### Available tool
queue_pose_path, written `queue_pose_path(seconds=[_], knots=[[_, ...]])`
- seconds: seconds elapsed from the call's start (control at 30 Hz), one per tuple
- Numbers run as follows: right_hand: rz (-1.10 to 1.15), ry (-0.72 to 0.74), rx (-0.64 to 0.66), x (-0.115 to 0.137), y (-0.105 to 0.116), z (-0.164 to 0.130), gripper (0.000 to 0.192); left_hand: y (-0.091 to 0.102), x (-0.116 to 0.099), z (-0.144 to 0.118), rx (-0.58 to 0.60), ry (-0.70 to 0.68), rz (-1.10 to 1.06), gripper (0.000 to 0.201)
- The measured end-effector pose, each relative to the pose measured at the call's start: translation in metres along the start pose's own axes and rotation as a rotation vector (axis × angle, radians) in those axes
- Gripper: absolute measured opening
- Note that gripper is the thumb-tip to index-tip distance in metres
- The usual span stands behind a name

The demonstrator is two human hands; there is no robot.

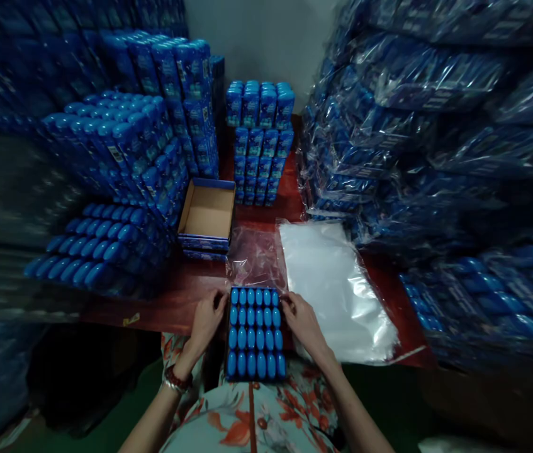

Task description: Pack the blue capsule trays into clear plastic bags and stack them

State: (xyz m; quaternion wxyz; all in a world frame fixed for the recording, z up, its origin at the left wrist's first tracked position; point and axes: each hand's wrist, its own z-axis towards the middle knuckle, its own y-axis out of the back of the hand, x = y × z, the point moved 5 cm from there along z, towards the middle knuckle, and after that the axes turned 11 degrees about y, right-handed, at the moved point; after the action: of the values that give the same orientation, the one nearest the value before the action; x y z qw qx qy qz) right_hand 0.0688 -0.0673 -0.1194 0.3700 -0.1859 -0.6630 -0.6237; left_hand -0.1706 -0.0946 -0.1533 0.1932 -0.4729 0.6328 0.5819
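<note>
A tray of blue containers (255,333) with rounded, glossy tops, set in several rows, sits at the table's front edge against my body. Beyond its far end lies a crumpled clear plastic bag (254,258), its near edge meeting the tray. My left hand (208,319) is at the tray's far left corner, thumb and fingers pinched on the bag's edge. At the opposite corner, my right hand (301,319) pinches the bag in the same way. The exact grip of the thin film is hard to see.
Flat clear bags (332,289) are piled right of the tray. Open cardboard trays (207,211) are stacked behind, to the left. Blue containers (100,245) rise in tall stacks at left, with more stacks (261,151) at the back. Plastic-wrapped packs (412,126) tower at right.
</note>
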Motion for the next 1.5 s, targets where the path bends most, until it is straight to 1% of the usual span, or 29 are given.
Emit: queue_pose_path(seconds=[0.07, 0.17, 0.2, 0.27, 0.33, 0.4, 0.47, 0.5, 0.53, 0.6, 0.67, 0.73, 0.9, 1.0, 1.07, 1.13, 1.2, 1.27, 1.3, 1.37, 1.43, 1.5], knots=[[-0.011, -0.030, -0.017, -0.001, 0.002, 0.009, 0.029, 0.001, -0.003, 0.006, -0.014, 0.018, -0.061, 0.030], [0.007, -0.104, -0.014, -0.005, 0.000, 0.026, 0.036, 0.000, -0.004, 0.013, -0.057, 0.087, -0.217, 0.027], [0.028, -0.118, -0.029, -0.005, -0.002, 0.031, 0.036, -0.002, -0.003, 0.015, -0.067, 0.102, -0.260, 0.027], [0.117, -0.107, -0.114, -0.004, -0.002, 0.037, 0.034, -0.005, -0.001, 0.016, -0.082, 0.119, -0.323, 0.027], [0.257, -0.060, -0.252, -0.001, 0.000, 0.035, 0.031, -0.006, 0.003, 0.014, -0.109, 0.134, -0.380, 0.029], [0.399, -0.029, -0.359, 0.000, 0.002, 0.025, 0.029, -0.003, 0.006, 0.007, -0.160, 0.154, -0.438, 0.029], [0.524, -0.042, -0.397, -0.001, 0.002, 0.011, 0.026, 0.001, 0.008, -0.003, -0.202, 0.174, -0.510, 0.026], [0.576, -0.060, -0.398, -0.002, 0.001, 0.004, 0.025, 0.003, 0.008, -0.009, -0.196, 0.182, -0.551, 0.025], [0.618, -0.078, -0.389, -0.003, 0.001, -0.004, 0.025, 0.003, 0.007, -0.014, -0.172, 0.189, -0.588, 0.024], [0.670, -0.108, -0.343, -0.004, 0.001, -0.018, 0.025, 0.005, 0.005, -0.025, -0.082, 0.183, -0.629, 0.022], [0.678, -0.113, -0.247, -0.001, 0.002, -0.031, 0.025, 0.007, 0.006, -0.035, 0.032, 0.157, -0.611, 0.020], [0.638, -0.108, -0.142, 0.002, 0.004, -0.046, 0.025, 0.012, 0.010, -0.045, 0.148, 0.131, -0.571, 0.020], [0.504, -0.087, 0.024, 0.007, 0.013, -0.087, 0.027, 0.027, 0.031, -0.072, 0.499, 0.150, -0.354, 0.026], [0.471, -0.057, 0.182, 0.008, 0.010, -0.111, 0.029, 0.029, 0.038, -0.093, 0.690, 0.153, -0.196, 0.028], [0.457, -0.025, 0.288, 0.009, 0.007, -0.122, 0.031, 0.027, 0.039, -0.105, 0.777, 0.162, -0.119, 0.028], [0.443, 0.007, 0.360, 0.012, 0.007, -0.126, 0.031, 0.026, 0.038, -0.114, 0.810, 0.163, -0.096, 0.028], [0.431, 0.003, 0.401, 0.017, 0.013, -0.121, 0.030, 0.029, 0.034, -0.118, 0.790, 0.159, -0.103, 0.028], [0.436, -0.029, 0.389, 0.025, 0.026, -0.106, 0.028, 0.035, 0.024, -0.117, 0.745, 0.153, -0.123, 0.028], [0.450, -0.037, 0.359, 0.031, 0.034, -0.096, 0.028, 0.039, 0.017, -0.114, 0.711, 0.148, -0.140, 0.028], [0.483, -0.013, 0.248, 0.046, 0.055, -0.071, 0.028, 0.050, -0.002, -0.104, 0.619, 0.124, -0.195, 0.029], [0.500, 0.054, 0.140, 0.063, 0.076, -0.046, 0.027, 0.061, -0.024, -0.090, 0.513, 0.082, -0.248, 0.028], [0.491, 0.119, 0.088, 0.075, 0.089, -0.025, 0.024, 0.070, -0.043, -0.076, 0.420, 0.029, -0.288, 0.027]])
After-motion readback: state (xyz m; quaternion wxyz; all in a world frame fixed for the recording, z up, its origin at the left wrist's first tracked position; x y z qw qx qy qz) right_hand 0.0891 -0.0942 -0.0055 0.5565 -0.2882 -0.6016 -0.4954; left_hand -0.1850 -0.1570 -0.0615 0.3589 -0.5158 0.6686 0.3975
